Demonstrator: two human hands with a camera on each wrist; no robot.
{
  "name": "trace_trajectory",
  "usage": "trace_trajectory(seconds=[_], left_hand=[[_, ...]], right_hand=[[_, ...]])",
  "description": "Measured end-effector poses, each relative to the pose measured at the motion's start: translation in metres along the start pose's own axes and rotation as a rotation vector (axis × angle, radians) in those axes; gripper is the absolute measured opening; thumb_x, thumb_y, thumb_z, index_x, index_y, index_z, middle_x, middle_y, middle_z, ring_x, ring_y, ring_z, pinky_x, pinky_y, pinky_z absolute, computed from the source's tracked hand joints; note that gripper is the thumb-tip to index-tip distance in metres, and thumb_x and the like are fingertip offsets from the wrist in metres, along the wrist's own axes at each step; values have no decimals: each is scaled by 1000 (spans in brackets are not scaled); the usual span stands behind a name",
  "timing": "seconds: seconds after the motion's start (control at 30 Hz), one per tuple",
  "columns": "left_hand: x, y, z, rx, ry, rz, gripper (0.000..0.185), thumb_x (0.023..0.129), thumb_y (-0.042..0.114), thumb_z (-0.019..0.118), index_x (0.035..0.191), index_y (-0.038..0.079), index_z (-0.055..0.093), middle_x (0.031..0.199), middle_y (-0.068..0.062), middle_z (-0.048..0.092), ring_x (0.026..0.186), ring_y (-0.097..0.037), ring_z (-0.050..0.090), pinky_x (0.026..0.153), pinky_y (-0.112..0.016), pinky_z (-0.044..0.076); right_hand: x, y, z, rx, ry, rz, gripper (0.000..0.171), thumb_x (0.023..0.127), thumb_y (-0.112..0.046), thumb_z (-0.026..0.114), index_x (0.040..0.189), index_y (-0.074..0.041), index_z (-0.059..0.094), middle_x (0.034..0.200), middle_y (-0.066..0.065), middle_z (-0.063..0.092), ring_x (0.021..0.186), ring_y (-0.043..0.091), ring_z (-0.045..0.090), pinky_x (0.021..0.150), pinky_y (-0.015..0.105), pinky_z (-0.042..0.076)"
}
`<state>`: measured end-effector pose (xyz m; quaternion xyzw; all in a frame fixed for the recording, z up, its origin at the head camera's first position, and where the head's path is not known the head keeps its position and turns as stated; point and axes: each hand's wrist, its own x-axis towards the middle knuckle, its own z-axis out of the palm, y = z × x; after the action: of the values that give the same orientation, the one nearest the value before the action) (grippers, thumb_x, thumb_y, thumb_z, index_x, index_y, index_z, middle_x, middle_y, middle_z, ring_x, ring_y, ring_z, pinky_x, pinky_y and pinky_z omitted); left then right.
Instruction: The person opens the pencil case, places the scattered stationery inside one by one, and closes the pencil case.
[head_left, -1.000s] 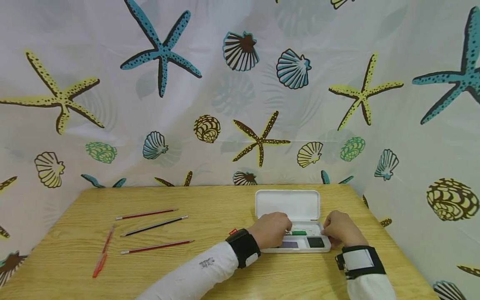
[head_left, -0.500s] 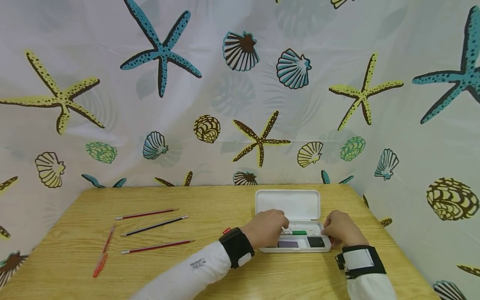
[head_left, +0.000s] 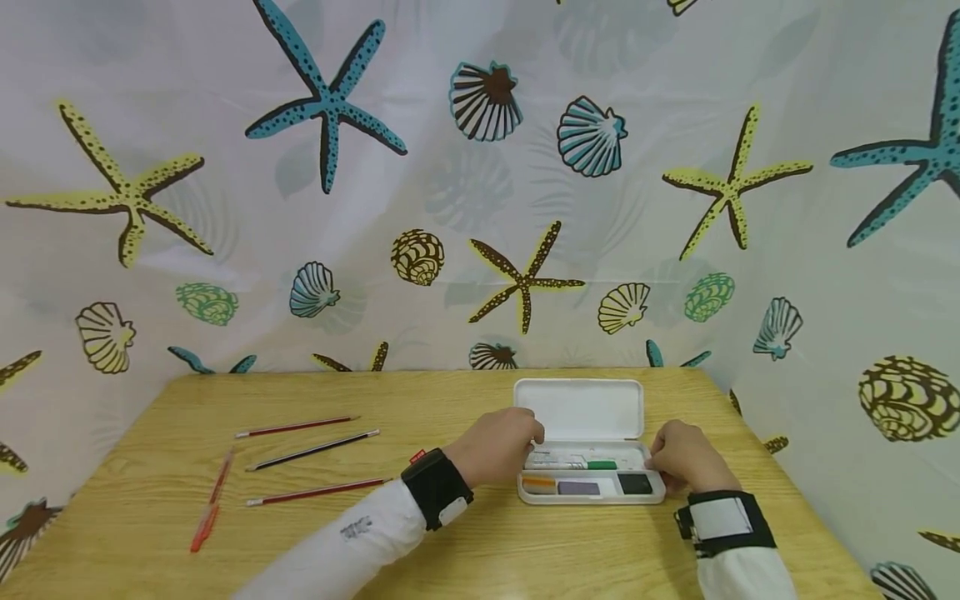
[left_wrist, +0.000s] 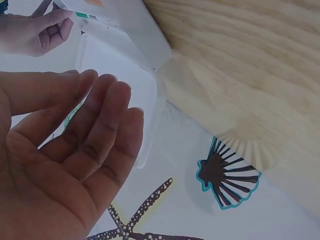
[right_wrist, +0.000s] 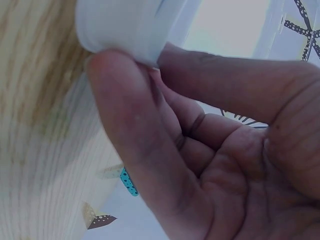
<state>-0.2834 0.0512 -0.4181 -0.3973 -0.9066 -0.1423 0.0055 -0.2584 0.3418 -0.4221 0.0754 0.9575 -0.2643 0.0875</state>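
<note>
A white pencil case lies with its lid raised on the right side of the table. In its rear compartment is a white marker with a green cap. The front compartment holds an orange-topped block, a grey-purple block and a black block. My right hand pinches the case's right end between thumb and forefinger, as the right wrist view shows. By the case's left end hovers my left hand, its fingers loosely bent and nothing between them in the left wrist view.
To the left on the wooden table lie a red pencil, a black pencil, a second red pencil and a red pen. A patterned cloth rises behind and at the sides.
My left hand has moved left, away from the inside of the case, uncovering the marker and the orange-topped block. The right hand stays on the case's right end.
</note>
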Motion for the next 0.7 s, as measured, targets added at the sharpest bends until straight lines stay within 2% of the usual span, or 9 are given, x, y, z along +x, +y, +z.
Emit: trace_trajectory(seconds=[0.27, 0.47, 0.7], left_hand=[[-13, -12, -11, -2, 28, -40, 19, 99, 4, 66, 115, 5, 77, 110, -5, 73, 99, -12, 67, 85, -25, 55], [-23, -26, -19, -18, 52, -72, 19, 99, 2, 66, 114, 4, 78, 108, -6, 73, 93, -14, 67, 80, -27, 56], [-38, -42, -30, -28, 89, -79, 15, 98, 3, 68, 109, 5, 77, 102, -7, 71, 89, -18, 67, 77, -30, 56]], right_hand=[[0, 2, 0, 9, -2, 7, 11, 92, 2, 71, 84, 5, 63, 77, 13, 60, 66, 24, 61, 56, 30, 53], [0, 2, 0, 3, -6, -2, 11, 92, 1, 71, 85, 5, 63, 75, 12, 60, 64, 22, 61, 56, 29, 52], [0, 0, -1, 0, -8, -9, 11, 92, 2, 71, 84, 5, 64, 74, 11, 60, 62, 21, 61, 54, 28, 53]])
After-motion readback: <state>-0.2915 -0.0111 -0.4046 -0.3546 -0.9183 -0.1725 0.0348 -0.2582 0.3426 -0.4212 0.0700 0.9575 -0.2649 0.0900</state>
